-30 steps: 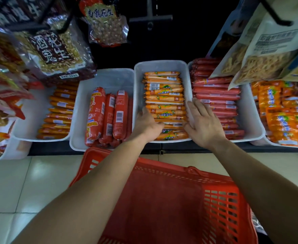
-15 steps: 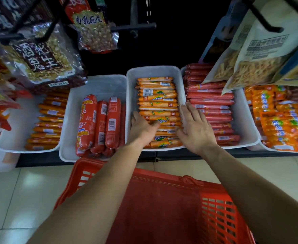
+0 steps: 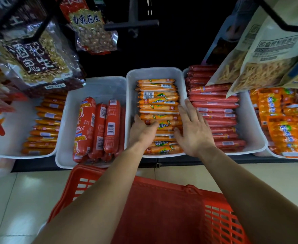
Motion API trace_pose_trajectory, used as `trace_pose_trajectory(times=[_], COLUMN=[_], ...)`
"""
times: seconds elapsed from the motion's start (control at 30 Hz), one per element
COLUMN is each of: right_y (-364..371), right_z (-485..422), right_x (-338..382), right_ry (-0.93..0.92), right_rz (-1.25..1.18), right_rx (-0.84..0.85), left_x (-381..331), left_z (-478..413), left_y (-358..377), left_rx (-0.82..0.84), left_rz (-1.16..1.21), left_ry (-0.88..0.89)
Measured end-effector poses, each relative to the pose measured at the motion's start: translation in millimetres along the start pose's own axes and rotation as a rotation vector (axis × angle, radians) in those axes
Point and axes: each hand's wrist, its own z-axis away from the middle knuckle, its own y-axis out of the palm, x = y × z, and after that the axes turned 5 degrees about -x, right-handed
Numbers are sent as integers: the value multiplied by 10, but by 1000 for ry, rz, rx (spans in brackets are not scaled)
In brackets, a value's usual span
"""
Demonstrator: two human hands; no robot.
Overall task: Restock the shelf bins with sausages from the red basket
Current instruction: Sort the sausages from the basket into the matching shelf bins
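Observation:
A white bin (image 3: 155, 72) in the middle of the shelf holds a stack of orange corn sausages (image 3: 157, 99) lying crosswise. My left hand (image 3: 142, 132) rests on the stack's left end near the bin's front, thumb stretched across a sausage. On the stack's right end my right hand (image 3: 193, 131) lies flat with fingers spread, the fingertips by the bin's right wall. Neither hand holds a sausage. The red basket (image 3: 162, 205) stands on the floor under my forearms; no sausages show inside it.
Left of the middle bin, a white bin (image 3: 91, 85) holds thick red sausages (image 3: 98, 127). The right bin holds thin red sausages (image 3: 215, 110). Further bins of orange sausages (image 3: 46, 124) and orange packs (image 3: 283, 120) flank them. Snack bags (image 3: 39, 60) hang overhead on hooks.
The view has dropped slightly and moved closer. Both hands have slid a little along the orange sausages in the middle bin, the right hand spreading its fingers.

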Motion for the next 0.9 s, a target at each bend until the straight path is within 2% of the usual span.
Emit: trace_pose_trajectory(times=[0.17,0.4,0.5,0.63,0.8,0.9], right_y=[-1,-6,-3,-6,-4,5], right_z=[9,8,8,15,5,2], right_x=[9,13,11,8,11,8], right_ry=[0,-1,-6,2,0,0], right_rz=[-21,-25,-16,-27,-23,-22], right_rx=[2,7,-8,-18,-10,-11], left_x=[-61,-75,-249,-366,-212,-257], left_z=[-151,-296,-422,-536,-624,-640], left_y=[-38,-58,-5,55,-2,49], left_rx=[2,95,14,-21,16,-88], left_rz=[23,3,-78,-117,24,-172], left_ry=[20,32,16,180,221,355])
